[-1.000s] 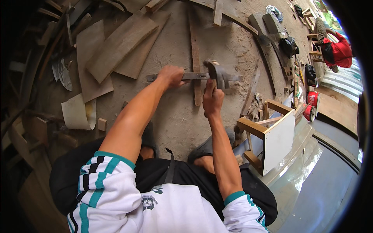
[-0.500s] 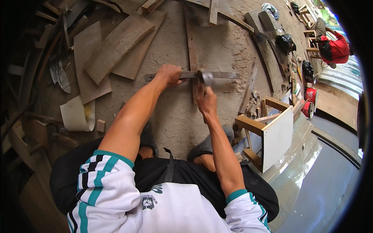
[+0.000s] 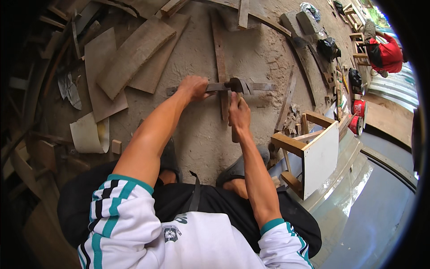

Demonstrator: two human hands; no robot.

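Observation:
My left hand (image 3: 194, 87) is closed around a narrow wooden strip (image 3: 265, 87) that lies crosswise in front of me. Beneath it, a longer wooden strip (image 3: 218, 47) runs away along the ground, and the two form a cross. In my right hand (image 3: 240, 113) is a claw hammer (image 3: 237, 84), gripped by its handle. The dark hammer head is over the crosswise strip, just right of the crossing; whether it touches the wood I cannot tell. Any nail there is hidden.
Wooden boards (image 3: 136, 56) lie piled at the left. To my right stands a small wooden frame with a white panel (image 3: 320, 161), near glossy sheets (image 3: 371, 210) and red cans (image 3: 355, 125). A person in red (image 3: 389, 54) sits at the far right. Concrete blocks (image 3: 301, 29) lie beyond.
The hammer head, blurred before, now shows sharply and is tilted differently, slightly farther away. My right hand has shifted a little; my left hand and both strips stay nearly in place.

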